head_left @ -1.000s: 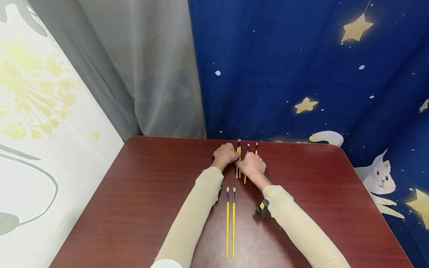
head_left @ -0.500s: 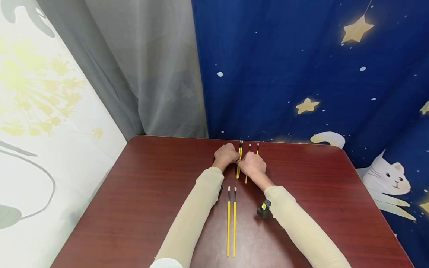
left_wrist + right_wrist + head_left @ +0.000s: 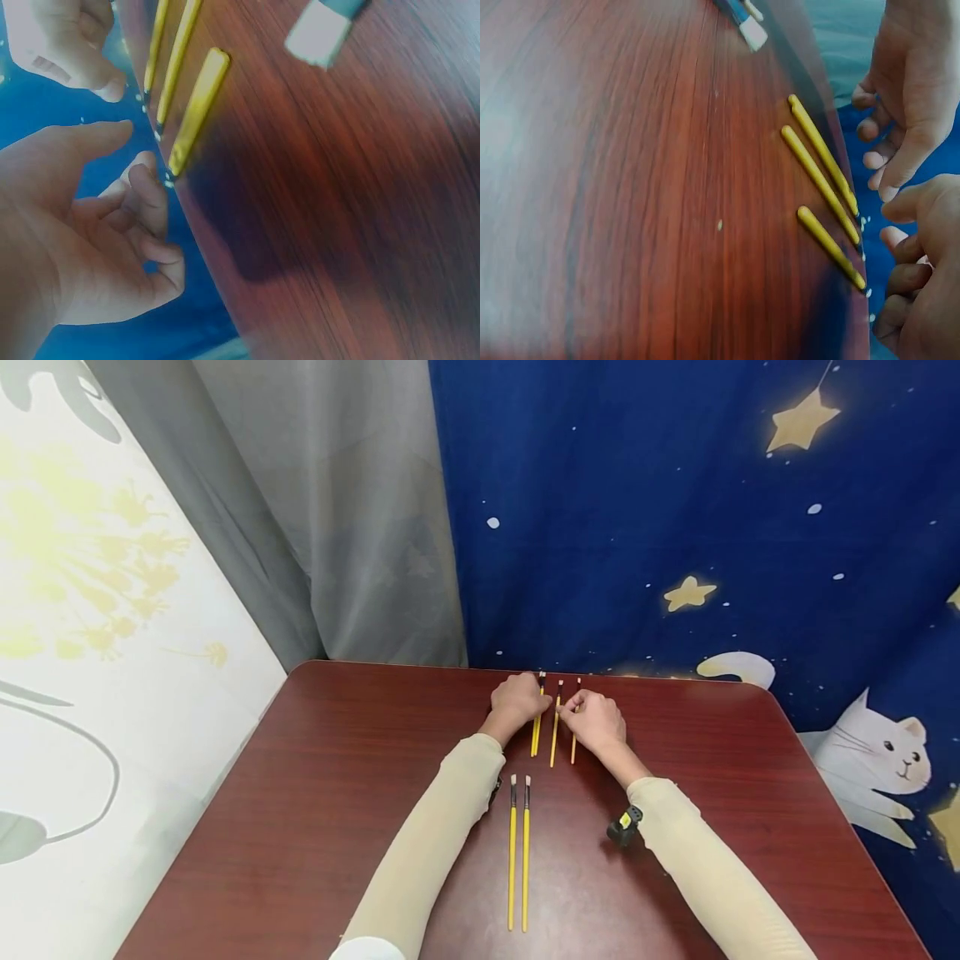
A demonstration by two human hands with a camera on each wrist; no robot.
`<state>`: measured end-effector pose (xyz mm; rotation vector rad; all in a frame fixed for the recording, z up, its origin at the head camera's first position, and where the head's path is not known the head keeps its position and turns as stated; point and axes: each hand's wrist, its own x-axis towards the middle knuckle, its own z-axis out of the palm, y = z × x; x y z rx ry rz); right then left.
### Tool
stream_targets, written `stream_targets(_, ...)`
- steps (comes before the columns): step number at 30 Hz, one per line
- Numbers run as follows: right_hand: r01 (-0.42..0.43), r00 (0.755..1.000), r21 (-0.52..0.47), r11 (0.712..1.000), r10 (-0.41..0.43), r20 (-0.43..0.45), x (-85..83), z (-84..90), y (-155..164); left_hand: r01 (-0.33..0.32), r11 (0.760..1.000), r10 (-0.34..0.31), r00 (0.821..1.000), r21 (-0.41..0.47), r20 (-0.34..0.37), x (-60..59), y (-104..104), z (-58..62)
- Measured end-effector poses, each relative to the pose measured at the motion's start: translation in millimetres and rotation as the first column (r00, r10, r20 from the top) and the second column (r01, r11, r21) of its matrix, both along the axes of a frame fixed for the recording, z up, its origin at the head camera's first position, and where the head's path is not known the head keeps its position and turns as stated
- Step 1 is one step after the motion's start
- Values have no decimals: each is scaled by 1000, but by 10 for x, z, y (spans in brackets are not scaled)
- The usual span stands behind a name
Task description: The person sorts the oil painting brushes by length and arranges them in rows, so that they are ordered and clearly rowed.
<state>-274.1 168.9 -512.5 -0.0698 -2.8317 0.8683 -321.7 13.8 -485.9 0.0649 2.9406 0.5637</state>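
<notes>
Several thin paintbrushes with yellow handles lie on the tabletop. In the head view, my left hand (image 3: 517,695) is beside a close pair of paintbrushes (image 3: 536,739) near the far edge, partly covering it. To the right, a single paintbrush (image 3: 554,743) lies between the hands. My right hand (image 3: 597,721) hovers by it, partly hiding another paintbrush (image 3: 573,750). The left wrist view shows the left hand (image 3: 97,225) with thumb and fingers apart and nothing between them. In the right wrist view the right hand (image 3: 926,262) has loosely bent fingers, with no paintbrush visible in them.
Two more paintbrushes lie side by side nearer the front, a left one (image 3: 512,868) and a right one (image 3: 526,868), bristles pointing away. The reddish-brown table (image 3: 337,793) ends at a blue star-patterned curtain (image 3: 570,527) and a grey curtain (image 3: 367,510).
My right hand has moved right, away from the close pair, uncovering more of the single paintbrush. The left hand has shifted slightly right. The pair now lies closer together than one second ago.
</notes>
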Motion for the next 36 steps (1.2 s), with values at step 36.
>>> stream_targets(36, 86, 984, 100, 991, -100, 149, 31, -106, 159, 13, 992, -10, 1000, -123, 28, 26, 355, -128)
